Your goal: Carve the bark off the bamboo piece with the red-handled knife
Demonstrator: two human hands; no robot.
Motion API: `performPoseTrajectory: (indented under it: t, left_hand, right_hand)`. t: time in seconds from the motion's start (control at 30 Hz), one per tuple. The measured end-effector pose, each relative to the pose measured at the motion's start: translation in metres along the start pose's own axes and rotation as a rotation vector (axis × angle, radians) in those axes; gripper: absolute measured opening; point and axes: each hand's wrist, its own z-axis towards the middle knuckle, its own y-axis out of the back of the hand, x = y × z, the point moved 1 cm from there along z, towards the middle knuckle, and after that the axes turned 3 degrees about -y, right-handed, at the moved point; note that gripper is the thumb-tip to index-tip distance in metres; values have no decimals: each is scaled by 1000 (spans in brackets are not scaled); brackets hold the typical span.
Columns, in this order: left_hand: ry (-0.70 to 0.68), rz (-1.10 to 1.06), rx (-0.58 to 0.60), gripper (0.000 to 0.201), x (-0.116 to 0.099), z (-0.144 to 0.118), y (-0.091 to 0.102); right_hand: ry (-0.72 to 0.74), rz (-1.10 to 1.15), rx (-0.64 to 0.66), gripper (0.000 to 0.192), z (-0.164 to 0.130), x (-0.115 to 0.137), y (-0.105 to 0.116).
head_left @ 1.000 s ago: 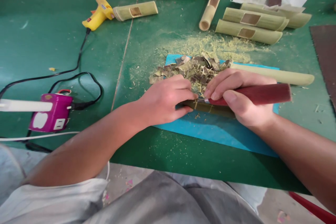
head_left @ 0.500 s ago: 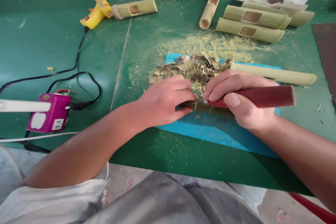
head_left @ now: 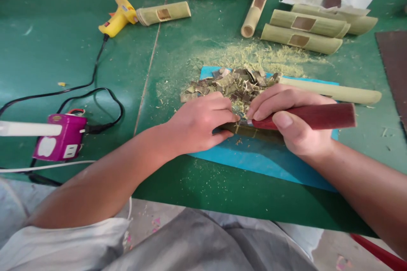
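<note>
Left hand (head_left: 199, 125) clamps a dark bamboo piece (head_left: 254, 131) flat on the blue mat (head_left: 260, 161); right hand (head_left: 292, 123) grips a red-handled knife (head_left: 318, 116) laid along it. Beyond: bark chips (head_left: 233, 84), sawdust, cut bamboo tubes (head_left: 300, 38), yellow glue gun (head_left: 119, 17).

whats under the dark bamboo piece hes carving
A blue mat lies under the dark bamboo piece, on the green table. Both hands cover most of the piece.

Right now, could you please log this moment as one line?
left hand: pins dark bamboo strip | right hand: grips red-handled knife, blade on strip | under: blue mat | behind: shavings
</note>
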Motion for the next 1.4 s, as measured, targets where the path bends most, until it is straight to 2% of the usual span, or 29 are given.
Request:
performPoseTrajectory:
  t: [0.37,0.47,0.63,0.77,0.87,0.97,1.1,1.27,1.4]
  left_hand:
    - [12,-4,15,13,-1,0,1]
    - [26,-17,35,13,-1,1,3]
    - [34,-23,73,12,-3,1,5]
    - [35,5,82,15,-2,1,4]
    - [17,23,75,17,-2,1,3]
    - [17,40,77,17,-3,0,3]
    - [20,60,80,17,-7,0,4]
    - [43,60,111,17,-10,0,5]
    - [31,78,103,17,-11,1,4]
  right_hand:
    - [27,7,19,24,3,-1,1]
    - [11,6,50,20,4,2,-1]
    - [68,49,80,16,2,1,-3]
    - [121,-12,161,17,-2,-1,-1]
    - [125,-29,169,18,-5,-1,3]
    - [127,-28,155,14,-6,0,5]
    - [240,33,87,15,-9,1,2]
    - [101,147,-134,21,-15,-3,-3]
    - [120,140,-143,19,-17,-4,-4]
